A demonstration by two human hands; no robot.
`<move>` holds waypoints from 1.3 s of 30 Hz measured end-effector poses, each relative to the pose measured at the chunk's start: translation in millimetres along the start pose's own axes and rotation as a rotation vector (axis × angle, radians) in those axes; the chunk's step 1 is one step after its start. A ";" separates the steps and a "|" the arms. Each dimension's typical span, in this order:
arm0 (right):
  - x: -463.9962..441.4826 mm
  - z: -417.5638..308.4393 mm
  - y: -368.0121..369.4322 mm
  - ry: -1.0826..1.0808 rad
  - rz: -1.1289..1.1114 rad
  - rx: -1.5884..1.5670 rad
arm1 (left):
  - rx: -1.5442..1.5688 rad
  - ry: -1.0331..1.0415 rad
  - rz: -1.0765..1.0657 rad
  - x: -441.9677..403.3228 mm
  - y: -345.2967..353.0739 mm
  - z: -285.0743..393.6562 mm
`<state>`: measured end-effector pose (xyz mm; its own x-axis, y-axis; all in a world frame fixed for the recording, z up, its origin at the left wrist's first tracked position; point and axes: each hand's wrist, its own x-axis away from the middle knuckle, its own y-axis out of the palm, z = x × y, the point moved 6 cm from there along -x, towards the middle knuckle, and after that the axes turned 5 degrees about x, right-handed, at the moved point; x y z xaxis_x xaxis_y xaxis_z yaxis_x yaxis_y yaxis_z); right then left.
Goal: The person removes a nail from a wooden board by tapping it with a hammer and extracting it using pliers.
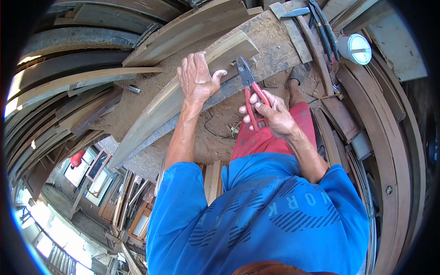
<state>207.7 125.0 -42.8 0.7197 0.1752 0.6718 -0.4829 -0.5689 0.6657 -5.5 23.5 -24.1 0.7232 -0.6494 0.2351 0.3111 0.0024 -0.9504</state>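
Observation:
Pliers with red handles (pixel 248 79) are gripped in my right hand (pixel 274 112), whose fingers wrap around the handles. Their dark jaws point up at the near end of a long pale wooden plank (pixel 158 112); I cannot make out whether they pinch anything there. My left hand (pixel 198 77) lies on the top edge of that plank, palm down, with its fingers stretched out and the thumb pointing right toward the pliers. The plank stands on its edge on a dusty workbench (pixel 275 43).
Wooden boards (pixel 85 41) are stacked along the left, and more long boards (pixel 389 151) curve along the right. A white bucket (pixel 357 49), long-handled cutters (pixel 324 34) and a hammer (pixel 298 13) lie at the upper right. Sawdust covers the bench.

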 end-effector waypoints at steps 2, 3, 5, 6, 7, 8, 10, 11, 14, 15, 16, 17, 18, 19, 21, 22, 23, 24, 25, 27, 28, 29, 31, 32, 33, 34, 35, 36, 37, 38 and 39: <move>1.0 0.4 -0.1 0.016 0.016 0.026 | 0.007 0.007 0.017 -3.9 -0.3 0.1; -0.1 0.2 0.1 0.026 0.020 0.040 | 0.010 0.015 0.031 -6.2 -1.3 0.2; -0.4 3.3 0.5 0.030 0.007 0.038 | 0.017 0.028 0.038 -3.1 -1.6 1.1; -0.4 4.8 0.7 0.030 -0.003 0.026 | 0.017 0.027 0.030 -2.3 -0.8 1.4; -2.4 3.8 0.4 0.026 -0.015 0.019 | 0.016 0.026 0.028 -4.0 -0.6 1.2; -3.6 3.9 0.0 0.030 -0.015 0.018 | 0.013 0.022 0.024 -4.2 -0.8 0.3; -3.4 5.7 0.0 0.041 -0.010 0.012 | 0.016 0.030 0.032 -2.8 -1.3 0.1; -3.9 4.8 -0.6 0.037 -0.012 0.020 | 0.018 0.036 0.039 -4.3 -1.4 0.2; -1.0 6.1 -1.0 0.048 -0.014 0.023 | 0.014 0.046 0.038 -4.4 -0.4 -0.1; -1.2 4.6 -0.8 0.054 -0.013 0.015 | 0.016 0.040 0.035 -6.2 -0.2 0.1; -1.7 4.1 -0.3 0.062 -0.014 0.005 | 0.015 0.032 0.030 -6.9 -0.8 0.0; -0.8 4.4 0.4 0.052 -0.015 0.007 | 0.015 0.023 0.021 -5.0 -1.2 -0.1; 0.4 4.4 0.5 0.041 -0.014 0.010 | 0.012 0.014 0.009 -3.6 -0.9 0.3; -0.3 2.4 0.0 0.027 -0.014 0.016 | 0.009 0.006 0.002 -4.8 -0.7 0.6; -0.3 3.8 1.8 0.044 -0.019 0.000 | 0.002 -0.006 -0.011 -5.4 -0.9 -1.0; 1.4 5.3 2.3 0.053 -0.018 -0.008 | 0.002 -0.007 -0.017 -5.8 -0.6 -1.0; 0.4 8.2 0.7 0.053 -0.017 -0.019 | 0.005 -0.006 -0.018 -6.9 -0.3 -0.1; -4.6 11.9 -2.4 0.049 -0.020 -0.026 | 0.009 -0.006 -0.014 -8.4 -0.2 0.7; -9.0 14.1 -3.9 0.047 -0.025 -0.033 | 0.010 -0.008 -0.009 -8.4 -0.1 0.3; -11.4 16.9 -2.9 0.029 -0.039 -0.119 | 0.011 0.004 0.004 -5.7 -0.2 -1.9; -11.3 19.0 -2.6 0.021 -0.043 -0.163 | 0.013 0.021 0.017 -5.1 0.4 -2.1; -12.1 21.8 -2.3 0.019 -0.028 -0.178 | 0.017 0.039 0.033 -5.7 0.6 -1.2; -14.1 27.7 2.1 0.017 0.000 -0.206 | 0.011 0.032 0.030 -4.7 0.2 0.7; -15.1 30.0 4.2 0.034 0.002 -0.215 | 0.007 0.029 0.029 -4.0 -0.7 1.5; -16.6 30.9 5.7 0.049 0.003 -0.222 | 0.008 0.028 0.031 -4.0 -1.3 1.7; -17.8 31.0 6.0 0.064 0.004 -0.228 | 0.010 0.026 0.034 -3.9 -1.2 1.8; -19.1 30.6 5.1 0.086 -0.033 -0.241 | 0.012 0.023 0.035 -3.5 -1.0 1.8; -21.5 28.1 2.0 0.107 -0.070 -0.253 | 0.010 0.030 0.046 -3.7 -1.3 2.2; -23.4 25.9 2.1 0.130 -0.108 -0.267 | 0.007 0.036 0.054 -3.2 -1.6 2.5; -23.9 23.9 3.1 0.168 -0.137 -0.227 | 0.003 0.042 0.063 -3.0 -1.9 2.6; -25.4 25.7 1.9 0.193 -0.160 -0.225 | 0.001 0.048 0.068 -2.1 -1.8 2.8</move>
<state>201.3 98.8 -67.0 0.6979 0.4090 0.5878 -0.4849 -0.3341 0.8082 -5.9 27.0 -22.3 0.7123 -0.6836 0.1595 0.2623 0.0485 -0.9638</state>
